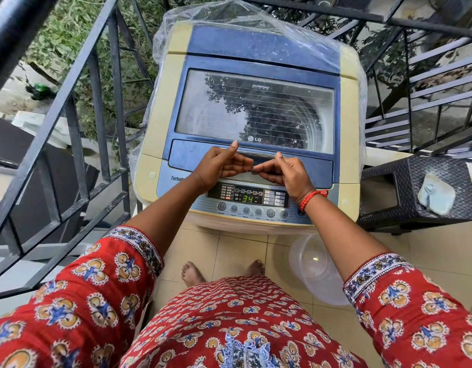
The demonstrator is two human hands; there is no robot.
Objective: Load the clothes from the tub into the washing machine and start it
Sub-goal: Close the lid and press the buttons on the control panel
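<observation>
Head view. A top-loading washer (pixel 252 123) stands before the person, its glass lid (pixel 254 110) down and flat; the drum shows dimly through the glass, and whether clothes lie inside cannot be told. Clear plastic sheet (pixel 229 19) drapes the washer's back and sides. Both hands meet at the lid's front edge, above the control panel (pixel 249 197). Left hand (pixel 221 166): fingers curled under the lid handle (pixel 256 155), thumb raised on top of it. Right hand (pixel 284 172): fingers likewise curled under the handle, thumb up, fingertips nearly touching those of the left hand; a red thread (pixel 312 199) circles the right wrist. The panel display (pixel 247 199) glows green, reading 34; a row of round buttons (pixel 252 212) lies below it. An empty clear tub (pixel 316 266) sits on the tiled floor (pixel 428 248), just right of the person's bare feet (pixel 192 273) and beside the washer's base. A dark woven stool (pixel 415 192) stands right of the washer, a pale object on top. Metal railing (pixel 70 115) runs along the left
</observation>
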